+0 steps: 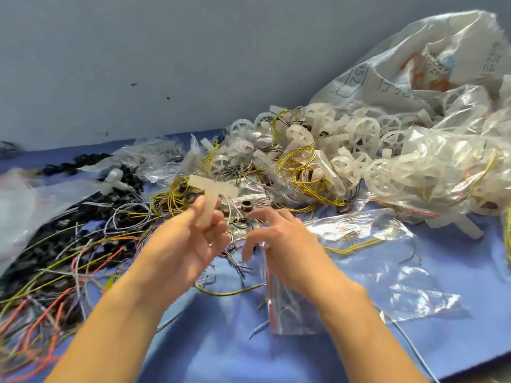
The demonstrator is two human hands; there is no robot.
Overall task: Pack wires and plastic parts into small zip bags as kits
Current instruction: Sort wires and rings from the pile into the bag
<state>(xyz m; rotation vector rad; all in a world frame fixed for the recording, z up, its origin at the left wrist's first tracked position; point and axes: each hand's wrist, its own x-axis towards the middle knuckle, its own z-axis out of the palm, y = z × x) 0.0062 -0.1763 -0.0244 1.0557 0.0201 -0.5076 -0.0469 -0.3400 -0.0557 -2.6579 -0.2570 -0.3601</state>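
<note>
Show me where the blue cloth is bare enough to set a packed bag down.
Bare blue cloth lies between the forearms at the near edge, and right of the clear bags, in front of the white parts pile. The wire tangle crowds the left.

Blue table (456,275), loose wires (55,272), plastic wheels (345,150), zip bags (387,272)

Grey wall (138,51), blue tabletop (414,341)
</note>
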